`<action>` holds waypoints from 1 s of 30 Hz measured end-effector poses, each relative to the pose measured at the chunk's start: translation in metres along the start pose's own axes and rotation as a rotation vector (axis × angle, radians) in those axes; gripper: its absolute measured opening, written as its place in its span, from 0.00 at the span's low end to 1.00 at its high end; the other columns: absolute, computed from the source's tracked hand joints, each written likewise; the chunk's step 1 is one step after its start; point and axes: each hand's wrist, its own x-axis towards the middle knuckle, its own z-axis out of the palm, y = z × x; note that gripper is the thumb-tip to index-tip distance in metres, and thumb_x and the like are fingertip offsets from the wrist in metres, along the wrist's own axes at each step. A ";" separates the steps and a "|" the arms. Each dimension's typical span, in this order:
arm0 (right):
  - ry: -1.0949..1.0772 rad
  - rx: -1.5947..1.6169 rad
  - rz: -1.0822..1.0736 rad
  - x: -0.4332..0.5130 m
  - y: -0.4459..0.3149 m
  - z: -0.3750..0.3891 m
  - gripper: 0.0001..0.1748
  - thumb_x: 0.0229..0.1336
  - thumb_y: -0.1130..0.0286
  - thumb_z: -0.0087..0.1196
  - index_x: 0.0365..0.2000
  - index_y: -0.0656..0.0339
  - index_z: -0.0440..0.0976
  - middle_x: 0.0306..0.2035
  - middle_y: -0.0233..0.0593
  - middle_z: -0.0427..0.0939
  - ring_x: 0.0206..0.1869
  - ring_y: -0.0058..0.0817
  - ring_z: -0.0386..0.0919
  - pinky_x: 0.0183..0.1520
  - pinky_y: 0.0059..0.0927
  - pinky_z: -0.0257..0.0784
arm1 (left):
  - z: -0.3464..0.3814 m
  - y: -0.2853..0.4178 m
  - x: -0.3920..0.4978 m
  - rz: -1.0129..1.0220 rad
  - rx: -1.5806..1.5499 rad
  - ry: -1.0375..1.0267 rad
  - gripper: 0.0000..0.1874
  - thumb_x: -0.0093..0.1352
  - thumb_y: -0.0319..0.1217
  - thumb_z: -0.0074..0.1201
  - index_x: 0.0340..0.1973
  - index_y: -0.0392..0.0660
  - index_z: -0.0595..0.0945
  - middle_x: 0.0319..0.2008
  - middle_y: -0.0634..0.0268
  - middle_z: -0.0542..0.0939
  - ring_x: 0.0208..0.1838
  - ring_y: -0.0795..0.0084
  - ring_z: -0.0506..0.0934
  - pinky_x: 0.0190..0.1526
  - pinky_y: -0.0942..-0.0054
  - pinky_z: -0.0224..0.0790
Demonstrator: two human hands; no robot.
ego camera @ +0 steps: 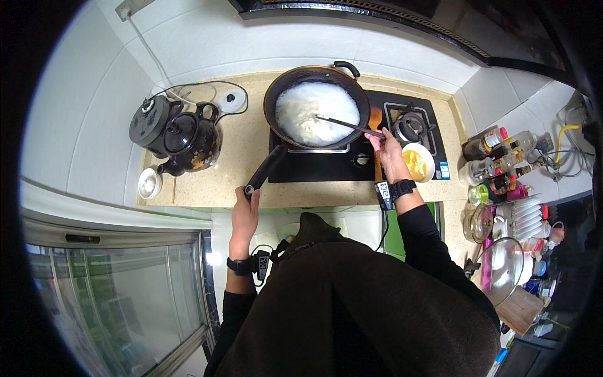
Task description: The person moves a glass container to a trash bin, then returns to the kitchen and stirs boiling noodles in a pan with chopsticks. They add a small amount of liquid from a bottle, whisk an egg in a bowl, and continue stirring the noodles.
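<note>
A deep black wok (270, 104) stands over the left burner of the gas hob (320, 170). White, foamy liquid (339, 101) fills much of it, with pale, soft-looking food (313, 128) in the lower part. My left hand (245, 214) grips the end of the wok's long black handle (266, 170). In my right hand (387, 150) are dark chopsticks (348, 125), their tips at the food in the wok. A white bowl with yellow contents (416, 163) sits just right of my right wrist. Between wok and right burner lies a wooden utensil (375, 118), partly hidden by my hand.
A black teapot (192, 141), a dark electric appliance (150, 123), a white lid (232, 101) and a small white bowl (150, 183) stand at left. Bottles and jars (492, 141), stacked dishes (526, 217), a glass lid (501, 268) and a wooden board (520, 308) line the right. A range hood (367, 14) hangs above.
</note>
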 end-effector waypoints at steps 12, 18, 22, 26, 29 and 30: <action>-0.081 -0.056 -0.200 -0.017 -0.046 0.020 0.20 0.68 0.63 0.41 0.40 0.76 0.68 0.34 0.58 0.78 0.34 0.45 0.82 0.32 0.27 0.83 | 0.001 -0.004 0.001 0.001 0.016 0.004 0.19 0.73 0.42 0.43 0.48 0.40 0.64 0.29 0.41 0.78 0.34 0.38 0.77 0.30 0.51 0.66; -0.027 -0.154 -0.226 -0.032 -0.042 0.024 0.20 0.68 0.60 0.39 0.41 0.70 0.70 0.37 0.51 0.79 0.30 0.41 0.82 0.23 0.23 0.78 | 0.000 -0.001 0.000 0.008 0.007 -0.001 0.19 0.73 0.42 0.42 0.48 0.40 0.64 0.28 0.41 0.78 0.33 0.38 0.77 0.30 0.51 0.66; -0.005 -0.515 -0.376 -0.040 -0.033 0.036 0.18 0.68 0.58 0.40 0.46 0.61 0.70 0.37 0.41 0.78 0.22 0.34 0.81 0.15 0.18 0.65 | 0.001 -0.001 -0.001 0.022 0.005 0.006 0.19 0.73 0.42 0.42 0.49 0.40 0.64 0.28 0.41 0.78 0.33 0.38 0.77 0.30 0.51 0.66; -0.093 -0.666 -0.494 -0.028 -0.024 0.057 0.20 0.68 0.59 0.41 0.49 0.63 0.69 0.41 0.43 0.78 0.18 0.29 0.79 0.12 0.20 0.63 | 0.002 -0.003 0.000 0.000 0.002 0.003 0.19 0.73 0.43 0.42 0.49 0.41 0.64 0.29 0.40 0.78 0.33 0.38 0.77 0.30 0.51 0.66; -0.072 -0.714 -0.435 -0.009 -0.015 0.075 0.20 0.66 0.59 0.45 0.46 0.67 0.70 0.38 0.43 0.79 0.15 0.30 0.77 0.12 0.22 0.65 | 0.002 -0.004 0.000 0.000 0.004 -0.003 0.19 0.73 0.43 0.41 0.49 0.41 0.64 0.29 0.40 0.78 0.33 0.37 0.77 0.30 0.50 0.67; -0.056 -0.674 -0.404 -0.001 -0.012 0.081 0.20 0.65 0.59 0.48 0.44 0.69 0.70 0.35 0.43 0.79 0.15 0.31 0.77 0.11 0.24 0.67 | 0.002 -0.004 0.000 0.011 0.009 0.001 0.19 0.73 0.43 0.42 0.49 0.41 0.64 0.29 0.40 0.78 0.33 0.38 0.77 0.30 0.50 0.67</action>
